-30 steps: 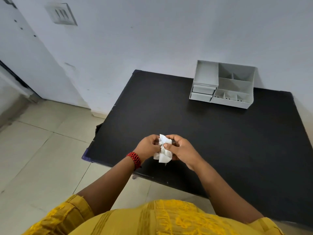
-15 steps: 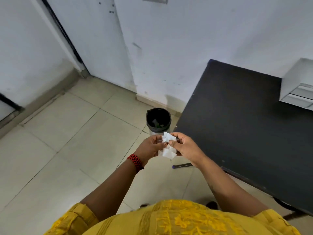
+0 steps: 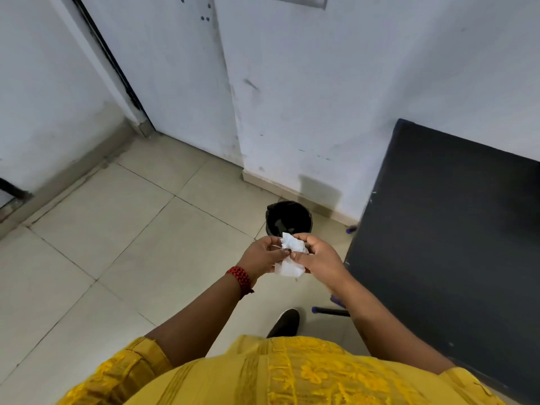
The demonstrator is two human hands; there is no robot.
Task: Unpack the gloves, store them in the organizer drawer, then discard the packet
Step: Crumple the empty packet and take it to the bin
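Observation:
A crumpled white packet (image 3: 290, 257) is held between both hands at the centre of the head view. My left hand (image 3: 262, 254) grips its left side and my right hand (image 3: 320, 255) pinches its right side. Just beyond the hands, a small black bin (image 3: 288, 219) stands on the tiled floor against the wall, open at the top with dark bits inside. The organizer and the gloves are out of view.
The black table (image 3: 455, 229) fills the right side, its left edge close to my right hand. Purple-tipped table feet (image 3: 328, 311) and my dark shoe (image 3: 285, 323) are on the floor below. White wall and a door frame (image 3: 117, 80) stand behind.
The view has swung further left, away from the table. The organizer has dropped out of sight and the bin now sits just beyond my hands. Both hands still hold the packet.

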